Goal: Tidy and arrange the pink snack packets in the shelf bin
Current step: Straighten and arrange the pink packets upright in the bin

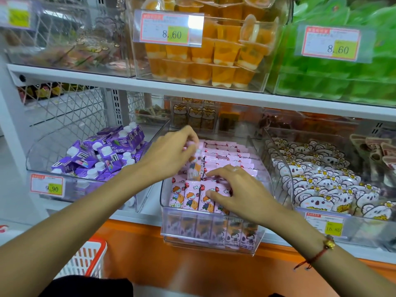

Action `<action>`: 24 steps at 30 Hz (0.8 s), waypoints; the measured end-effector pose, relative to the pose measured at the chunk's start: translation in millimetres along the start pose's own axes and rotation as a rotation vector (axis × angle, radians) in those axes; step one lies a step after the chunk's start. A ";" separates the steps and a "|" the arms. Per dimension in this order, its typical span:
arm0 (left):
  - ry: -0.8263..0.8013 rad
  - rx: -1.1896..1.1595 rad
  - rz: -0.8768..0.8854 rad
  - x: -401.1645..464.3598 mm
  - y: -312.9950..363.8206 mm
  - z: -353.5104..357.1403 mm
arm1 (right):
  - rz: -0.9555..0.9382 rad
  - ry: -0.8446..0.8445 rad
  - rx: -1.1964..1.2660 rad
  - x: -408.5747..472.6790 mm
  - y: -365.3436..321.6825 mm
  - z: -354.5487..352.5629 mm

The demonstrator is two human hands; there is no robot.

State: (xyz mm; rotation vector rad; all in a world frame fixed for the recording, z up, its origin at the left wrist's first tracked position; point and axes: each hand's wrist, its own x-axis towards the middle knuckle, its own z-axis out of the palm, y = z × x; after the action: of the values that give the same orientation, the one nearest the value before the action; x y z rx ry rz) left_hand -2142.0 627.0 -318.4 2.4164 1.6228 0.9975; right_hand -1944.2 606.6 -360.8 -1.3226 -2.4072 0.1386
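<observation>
Reaching into a clear shelf bin (pixel 216 243), both hands work among rows of pink snack packets (pixel 227 157).

The left hand (pixel 171 153) pinches one pink packet (pixel 194 168) in its fingers, lifted upright above the rows near the bin's left wall; the right hand (pixel 237 189) lies with fingers spread and relaxed on the front row, holding nothing, with a red cord bracelet (pixel 317 255) on its wrist. Left of the bin sits a bin of purple cartons (pixel 107 155) with a tag reading 9.90 (pixel 47 186); to the right, koala-face packets (pixel 321 185) and a tag reading 16.80 (pixel 325 224). On the white shelf (pixel 150 83) above stand orange jelly cups (pixel 205 58) and green packs (pixel 334 67), each tagged 8.60. An orange ledge (pixel 192 269) runs below the bins, and a red-rimmed white basket (pixel 85 260) stands at lower left.
</observation>
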 end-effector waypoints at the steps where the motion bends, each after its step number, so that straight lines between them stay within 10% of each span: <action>1: 0.091 -0.113 -0.025 -3.2 1.7 -2.3 | 0.005 -0.004 0.004 -0.1 0.0 -0.4; 10: 0.610 -0.662 -0.079 -28.5 22.1 -11.3 | 0.052 0.004 0.110 0.7 -3.7 -6.2; 24: 0.277 -0.838 -0.121 -37.1 30.2 14.6 | 0.348 0.152 1.115 9.7 -27.1 -18.6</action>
State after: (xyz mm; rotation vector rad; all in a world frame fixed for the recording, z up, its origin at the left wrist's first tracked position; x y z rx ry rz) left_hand -2118.5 586.4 -335.7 1.6521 1.0504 1.6205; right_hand -1963.2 597.9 -333.6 -1.0682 -1.4664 1.2055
